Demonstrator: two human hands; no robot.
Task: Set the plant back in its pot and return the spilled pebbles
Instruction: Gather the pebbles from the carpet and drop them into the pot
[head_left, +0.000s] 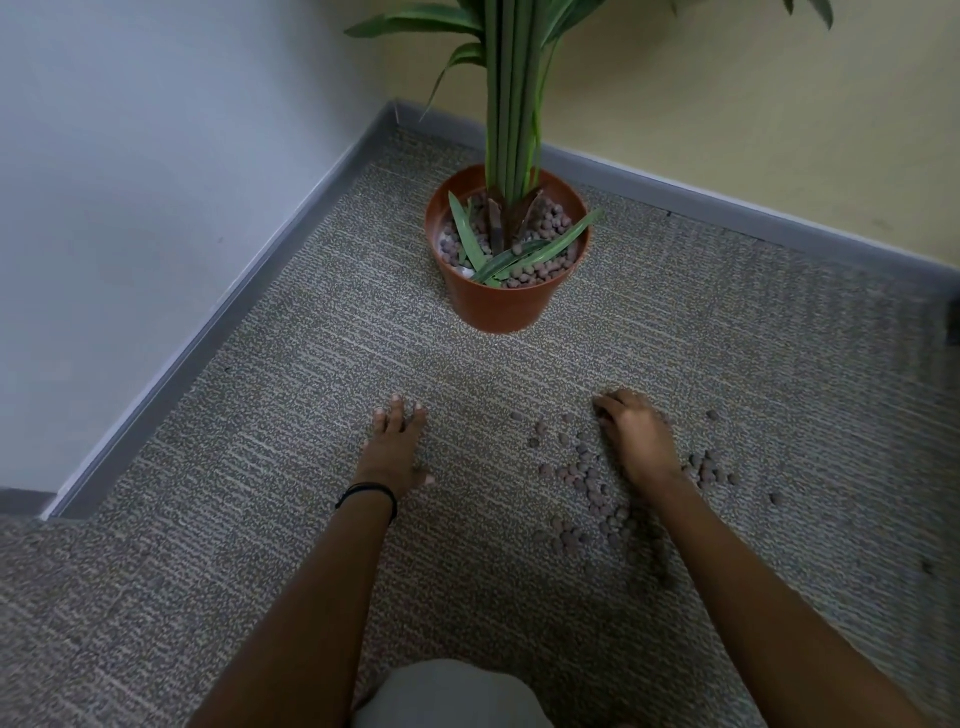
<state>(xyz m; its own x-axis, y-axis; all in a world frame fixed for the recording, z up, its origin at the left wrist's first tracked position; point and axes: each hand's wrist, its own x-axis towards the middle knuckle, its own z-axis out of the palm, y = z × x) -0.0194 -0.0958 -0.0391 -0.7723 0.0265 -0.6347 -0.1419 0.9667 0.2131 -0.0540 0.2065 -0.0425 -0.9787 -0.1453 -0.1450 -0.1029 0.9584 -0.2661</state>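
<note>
Your plant (511, 104) stands upright in its pot (498, 306). Its green stems rise out of the top of the view, and a couple of long leaves lie across the brown pebbles (551, 221) that fill the pot inside the rim. The pot sits on the carpet (291, 374) in the corner, near the grey baseboard (208, 322), where the bluish wall (130, 156) meets the yellowish wall (727, 104). The spilled pebbles (584, 480) lie scattered on the carpet well apart from the pot, nearer to you and off to your right. Most form a loose band beside and under your right forearm, with a few strays further right. Your left hand (395, 447) rests flat on the carpet, palm down, fingers straight and slightly spread, thumb out to the side, grasping nothing. A thin black band (370, 491) circles that wrist. Your right hand (636, 436) is down among the spilled pebbles, knuckles up, fingers bent with their tips at the carpet. Pebbles lie on both sides of it, but the palm side is hidden, so it cannot be told whether those fingers have any in their grasp. A patch of pale cloth (452, 693) shows at the bottom edge between your forearms.
</note>
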